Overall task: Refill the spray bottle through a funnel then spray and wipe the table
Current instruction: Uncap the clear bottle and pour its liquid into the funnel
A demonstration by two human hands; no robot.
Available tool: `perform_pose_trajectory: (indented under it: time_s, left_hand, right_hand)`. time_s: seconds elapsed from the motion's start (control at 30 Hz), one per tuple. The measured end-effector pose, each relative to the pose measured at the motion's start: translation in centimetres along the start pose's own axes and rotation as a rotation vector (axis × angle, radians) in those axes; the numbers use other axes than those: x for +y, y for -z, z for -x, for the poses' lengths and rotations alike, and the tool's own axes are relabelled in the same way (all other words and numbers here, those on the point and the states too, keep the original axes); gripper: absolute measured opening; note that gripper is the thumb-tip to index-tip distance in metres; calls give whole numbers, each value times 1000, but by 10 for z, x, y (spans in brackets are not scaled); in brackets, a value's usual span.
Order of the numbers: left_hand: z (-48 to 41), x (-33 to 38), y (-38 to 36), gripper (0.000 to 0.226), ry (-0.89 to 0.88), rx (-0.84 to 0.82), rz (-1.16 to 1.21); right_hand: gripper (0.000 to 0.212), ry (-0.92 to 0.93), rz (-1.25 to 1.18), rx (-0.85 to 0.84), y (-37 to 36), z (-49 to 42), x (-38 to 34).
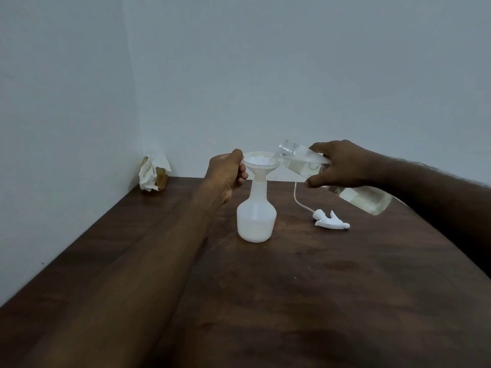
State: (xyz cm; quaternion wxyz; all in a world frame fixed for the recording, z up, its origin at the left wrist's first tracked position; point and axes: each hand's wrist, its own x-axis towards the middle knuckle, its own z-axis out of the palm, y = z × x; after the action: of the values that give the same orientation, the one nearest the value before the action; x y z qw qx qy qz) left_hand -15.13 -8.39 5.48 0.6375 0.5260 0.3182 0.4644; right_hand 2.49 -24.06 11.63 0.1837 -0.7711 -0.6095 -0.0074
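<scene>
A white spray bottle (256, 217) stands upright on the dark wooden table (318, 288), its top off. A white funnel (259, 162) sits in its neck. My left hand (225, 172) pinches the funnel's left rim. My right hand (342, 166) grips a clear bottle (303, 163) holding clear liquid, tilted so its open mouth hangs over the funnel's right edge. The white spray head (330, 221) with its dip tube lies on the table to the right of the spray bottle.
A holder with white paper napkins (154, 172) stands in the far left corner against the wall. Grey walls close off the table's left and far sides.
</scene>
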Motion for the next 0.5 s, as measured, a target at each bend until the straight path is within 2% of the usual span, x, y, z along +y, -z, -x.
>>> perform_pose_trajectory:
  time_s: [0.5]
  left_hand:
    - [-3, 0, 1, 22, -5, 8, -13]
  right_hand:
    - [52, 35, 86, 35, 1, -3, -1]
